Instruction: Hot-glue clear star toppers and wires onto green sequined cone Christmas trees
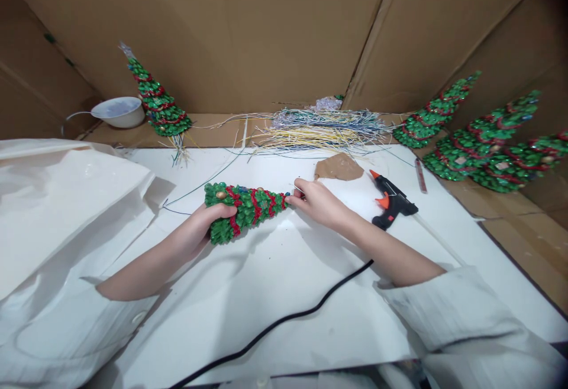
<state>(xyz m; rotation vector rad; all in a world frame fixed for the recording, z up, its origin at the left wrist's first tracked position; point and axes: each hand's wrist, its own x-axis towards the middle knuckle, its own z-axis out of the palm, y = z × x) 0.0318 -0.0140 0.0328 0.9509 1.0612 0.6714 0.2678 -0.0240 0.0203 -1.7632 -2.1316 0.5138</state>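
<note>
A small green Christmas tree (248, 208) with red garlands and tiny baubles lies on its side over the white table, its tip toward the right. My left hand (212, 220) is wrapped round its wide base, the thumb across the branches. At the narrow tip, my right hand (313, 201) pinches with thumb and fingertips. A thin pale wire seems to be between those fingers, but the tip is partly hidden. To the right of that hand lies a black and orange hot glue gun (394, 200), and behind it a brown patch (339, 167).
Bundled thin wires (328, 132) lie along the back. Another tree (160, 99) with wires under it stands at back left beside a white bowl (119, 112). Several trees (461, 146) stand at right. A black cable (284, 320) crosses the front; white sheeting (66, 211) covers the left.
</note>
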